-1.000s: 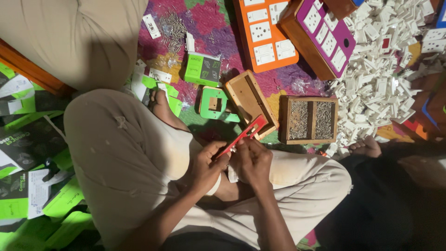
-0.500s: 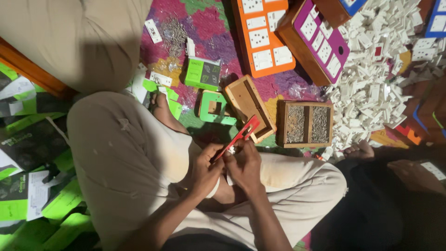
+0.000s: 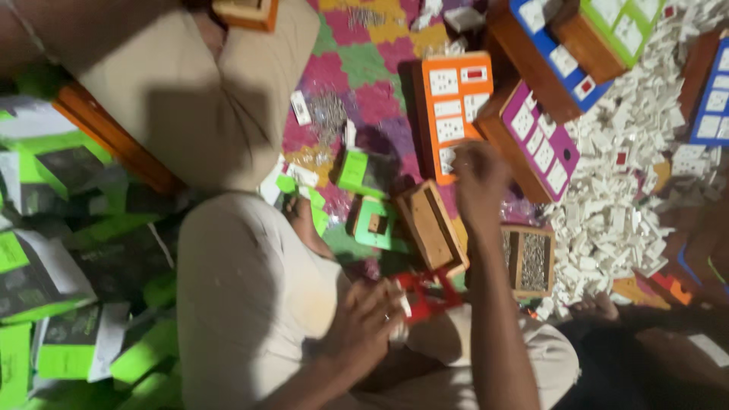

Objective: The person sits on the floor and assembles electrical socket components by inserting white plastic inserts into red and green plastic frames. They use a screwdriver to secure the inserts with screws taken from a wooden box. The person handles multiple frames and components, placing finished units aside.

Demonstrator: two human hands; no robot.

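1. Red frame piece [image 3: 427, 294] sits in the left hand [image 3: 363, 323], fingers clasped round it, near the lap;
2. right hand [image 3: 477, 181] has let go (fingers blurred, grip unclear), now reaching far toward the orange switch board [image 3: 449, 106].

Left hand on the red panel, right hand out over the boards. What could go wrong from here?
The left hand alone holds the red panel on the lap, so it may slip. The right hand reaches over the open wooden box and the screw tray; the forearm could knock either.
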